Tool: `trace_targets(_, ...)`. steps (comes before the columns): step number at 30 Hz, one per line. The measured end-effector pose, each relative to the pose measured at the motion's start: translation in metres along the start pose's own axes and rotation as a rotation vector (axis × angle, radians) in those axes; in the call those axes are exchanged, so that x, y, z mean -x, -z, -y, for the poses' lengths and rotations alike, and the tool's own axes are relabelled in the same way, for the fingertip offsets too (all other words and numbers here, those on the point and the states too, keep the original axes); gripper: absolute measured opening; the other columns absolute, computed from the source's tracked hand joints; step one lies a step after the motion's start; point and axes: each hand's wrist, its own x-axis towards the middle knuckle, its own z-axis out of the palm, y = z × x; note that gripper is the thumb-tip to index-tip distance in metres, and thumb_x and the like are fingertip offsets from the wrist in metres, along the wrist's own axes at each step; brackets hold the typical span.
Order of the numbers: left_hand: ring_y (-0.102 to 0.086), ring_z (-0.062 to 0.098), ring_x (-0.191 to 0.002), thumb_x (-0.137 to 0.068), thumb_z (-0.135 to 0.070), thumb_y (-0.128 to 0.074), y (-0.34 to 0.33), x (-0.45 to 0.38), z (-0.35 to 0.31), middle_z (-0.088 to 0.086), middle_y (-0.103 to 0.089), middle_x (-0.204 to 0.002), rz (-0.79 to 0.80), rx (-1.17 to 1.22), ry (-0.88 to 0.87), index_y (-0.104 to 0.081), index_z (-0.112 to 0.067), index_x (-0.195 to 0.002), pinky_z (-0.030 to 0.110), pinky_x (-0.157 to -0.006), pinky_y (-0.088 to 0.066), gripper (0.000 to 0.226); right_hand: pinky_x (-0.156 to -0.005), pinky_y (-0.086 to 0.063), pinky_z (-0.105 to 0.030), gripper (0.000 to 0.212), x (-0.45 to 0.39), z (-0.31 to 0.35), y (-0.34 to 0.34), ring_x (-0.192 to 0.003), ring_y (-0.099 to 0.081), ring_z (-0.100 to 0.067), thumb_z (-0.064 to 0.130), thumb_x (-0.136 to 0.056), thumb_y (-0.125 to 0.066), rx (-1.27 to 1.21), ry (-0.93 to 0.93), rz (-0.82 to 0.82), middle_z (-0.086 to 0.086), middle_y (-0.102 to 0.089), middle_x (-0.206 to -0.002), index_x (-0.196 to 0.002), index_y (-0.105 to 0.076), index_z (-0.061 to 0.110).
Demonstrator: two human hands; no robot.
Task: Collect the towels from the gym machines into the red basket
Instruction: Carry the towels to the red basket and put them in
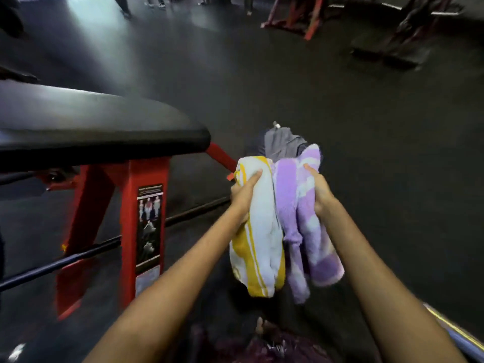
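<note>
Over dark gym floor (340, 127), beside black-padded bench (104, 121) on red frame (146, 205): my left hand (242, 195) gripped white-and-yellow towel (259, 231), thumb laid along its top. Right hand (323, 192) gripped purple-and-white towel (306, 226), thumb on top. Both forearms stretched forward, bare, hands pressing bundle together between them. Grey towel (282, 144) bunched at far end of bundle, touching other two. Red basket not in view. More red machines (301, 17) far off.
</note>
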Motion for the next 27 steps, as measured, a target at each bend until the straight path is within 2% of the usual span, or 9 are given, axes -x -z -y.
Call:
trace_targets(4,-0.057,0.021,-0.118,-0.073,-0.041,-0.077,-0.047,-0.023,-0.001,0.004,-0.058,-0.131,0.067,-0.038,0.008,-0.048,-0.012,-0.135,0.038,-0.105,-0.044,0.074,-0.078,-0.050,-0.028,0.054,-0.023,0.024,0.034,-0.115,-0.058,-0.022,0.044,-0.098,-0.038,-0.060,0.007,-0.083,-0.006,-0.066,-0.104,-0.136,-0.048,0.006)
trace_targets(10,-0.059,0.017,-0.111,-0.068,-0.041,-0.079,-0.125,-0.069,-0.006,-0.005,-0.061,-0.118,0.154,-0.091,0.020,-0.054,-0.016,-0.128,0.036,-0.105,-0.044,0.070,-0.064,-0.051,-0.025,0.036,-0.077,0.059,0.080,-0.091,-0.066,-0.024,0.038,-0.097,-0.042,-0.112,0.060,-0.205,-0.006,-0.071,-0.076,-0.100,-0.062,0.008)
trace_targets(13,-0.057,0.015,-0.112,-0.062,-0.048,-0.079,-0.160,-0.099,-0.004,-0.006,-0.059,-0.123,0.189,-0.150,0.024,-0.054,-0.017,-0.130,0.038,-0.107,-0.042,0.079,-0.049,-0.048,-0.016,0.043,-0.099,0.073,0.094,-0.055,-0.068,-0.012,0.038,-0.099,-0.035,-0.238,0.082,-0.250,-0.001,-0.067,-0.052,-0.071,-0.057,0.014)
trace_targets(16,-0.062,0.018,-0.109,-0.048,-0.056,-0.077,-0.201,-0.134,-0.003,-0.001,-0.065,-0.120,0.235,-0.165,0.037,-0.060,-0.019,-0.123,0.039,-0.103,-0.046,0.086,-0.059,-0.045,-0.026,0.043,-0.132,0.087,0.117,-0.055,-0.061,-0.016,0.033,-0.095,-0.036,-0.327,0.148,-0.332,0.001,-0.062,-0.048,-0.059,-0.056,0.018)
trace_targets(19,-0.064,0.018,-0.108,-0.039,-0.059,-0.076,-0.238,-0.162,-0.012,-0.001,-0.068,-0.115,0.279,-0.171,0.056,-0.062,-0.017,-0.120,0.038,-0.101,-0.048,0.093,-0.064,-0.046,-0.027,0.042,-0.162,0.104,0.141,-0.063,-0.061,-0.019,0.024,-0.089,-0.037,-0.427,0.205,-0.365,0.000,-0.065,-0.055,-0.059,-0.065,0.018)
trace_targets(21,-0.060,0.014,-0.110,-0.051,-0.055,-0.078,-0.264,-0.173,-0.031,-0.005,-0.065,-0.115,0.324,-0.198,0.077,-0.061,-0.014,-0.120,0.030,-0.100,-0.045,0.081,-0.064,-0.050,-0.022,0.044,-0.180,0.119,0.155,-0.063,-0.065,-0.018,0.021,-0.086,-0.035,-0.474,0.214,-0.326,-0.001,-0.067,-0.060,-0.058,-0.069,0.017)
trace_targets(23,-0.057,0.014,-0.112,-0.072,-0.043,-0.076,-0.289,-0.188,-0.038,-0.004,-0.061,-0.114,0.328,-0.241,0.086,-0.057,-0.015,-0.124,0.027,-0.098,-0.043,0.062,-0.075,-0.053,-0.025,0.014,-0.191,0.132,0.166,-0.072,-0.065,-0.021,0.024,-0.070,-0.055,-0.468,0.244,-0.312,-0.005,-0.065,-0.074,-0.073,-0.066,0.015)
trace_targets(25,-0.057,0.018,-0.116,-0.073,-0.041,-0.076,-0.317,-0.206,-0.043,-0.002,-0.062,-0.119,0.347,-0.255,0.092,-0.056,-0.015,-0.126,0.034,-0.104,-0.043,0.062,-0.092,-0.047,-0.036,0.050,-0.210,0.141,0.185,-0.085,-0.061,-0.025,0.023,-0.039,-0.073,-0.477,0.262,-0.309,-0.009,-0.061,-0.087,-0.086,-0.061,0.013)
trace_targets(27,-0.059,0.019,-0.115,-0.066,-0.047,-0.078,-0.339,-0.216,-0.046,-0.001,-0.062,-0.121,0.383,-0.270,0.098,-0.056,-0.014,-0.126,0.038,-0.104,-0.044,0.072,-0.094,-0.048,-0.037,0.058,-0.217,0.149,0.193,-0.083,-0.065,-0.026,0.021,-0.032,-0.075,-0.474,0.238,-0.287,-0.010,-0.068,-0.087,-0.088,-0.069,0.010)
